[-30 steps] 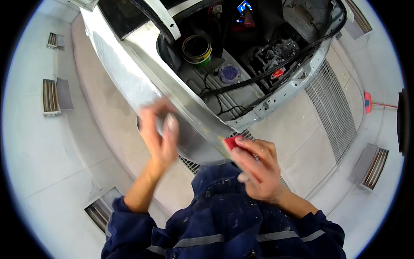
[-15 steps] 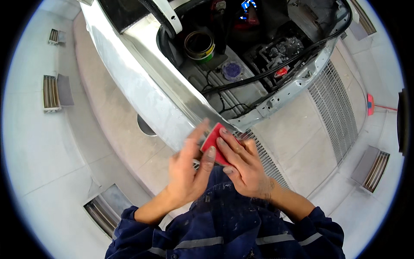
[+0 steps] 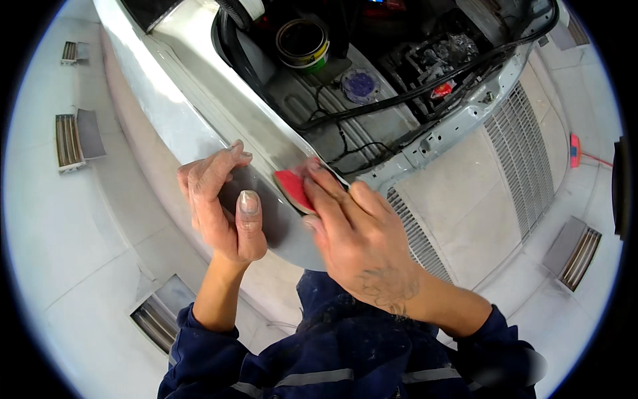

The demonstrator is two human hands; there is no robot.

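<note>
A white car body (image 3: 153,86) stretches diagonally from the upper left, its panel turning dull grey near me. My right hand (image 3: 355,246) presses a red sanding pad (image 3: 290,185) on the narrow edge beside the open compartment; its fingertips are slightly blurred. My left hand (image 3: 219,213) is just left of the pad, over the grey part of the panel, with fingers loosely curled, thumb apart and nothing in it; whether its fingertips touch the panel I cannot tell.
The open compartment holds a round can (image 3: 302,43), a purple cap (image 3: 360,85) and black hoses. Floor grates (image 3: 518,159) lie to the right. Metal-louvred wall fixtures (image 3: 578,256) line both sides. A red long-handled tool (image 3: 575,149) stands at the far right.
Half a second ago both hands met at the pad, lower down. Now my right hand has moved it up and left along the panel edge, and my left hand has separated leftward.
</note>
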